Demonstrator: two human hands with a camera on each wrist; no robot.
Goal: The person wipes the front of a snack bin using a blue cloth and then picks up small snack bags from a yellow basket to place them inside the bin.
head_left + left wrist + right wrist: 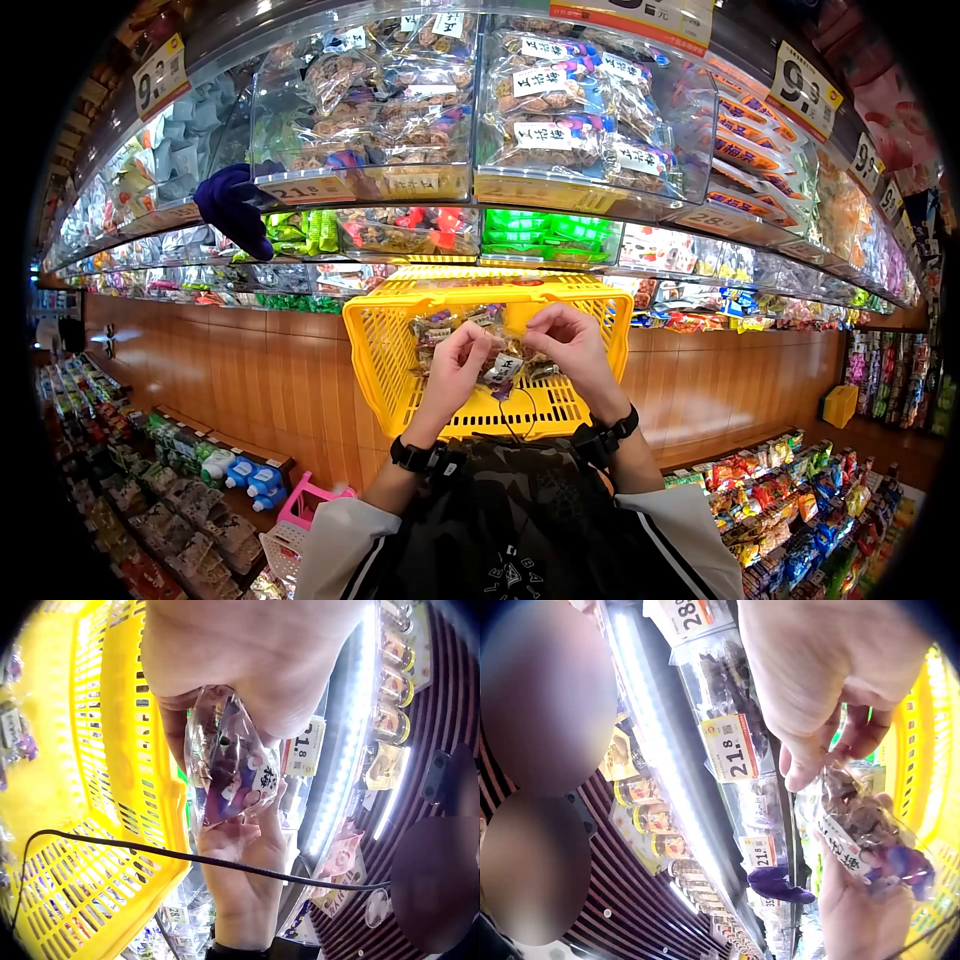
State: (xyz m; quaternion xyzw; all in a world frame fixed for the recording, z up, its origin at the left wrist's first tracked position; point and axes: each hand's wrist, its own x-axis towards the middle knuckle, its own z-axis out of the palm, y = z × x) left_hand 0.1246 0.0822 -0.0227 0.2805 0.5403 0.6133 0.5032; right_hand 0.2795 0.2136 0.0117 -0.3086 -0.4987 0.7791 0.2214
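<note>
Between my two hands is a small clear bag of dried fruit (862, 836) with a white label and a purple printed end. My left hand (458, 368) grips one side of it with curled fingers. On the other side, my right hand (572, 350) pinches the bag's edge between thumb and fingers, as the right wrist view shows. Both hands are over a yellow shopping basket (375, 350). Inside the basket lie similar bags (435, 326), partly hidden by the hands and the held bag.
Ahead are shelves with clear bins of bagged snacks (550, 100) and price tags (160, 80). A dark purple cloth-like item (235, 210) hangs over the shelf edge. Lower racks of snacks (790, 500) stand at both sides, with a pink stool (312, 498) at left. A thin black cord (210, 861) crosses the left wrist view.
</note>
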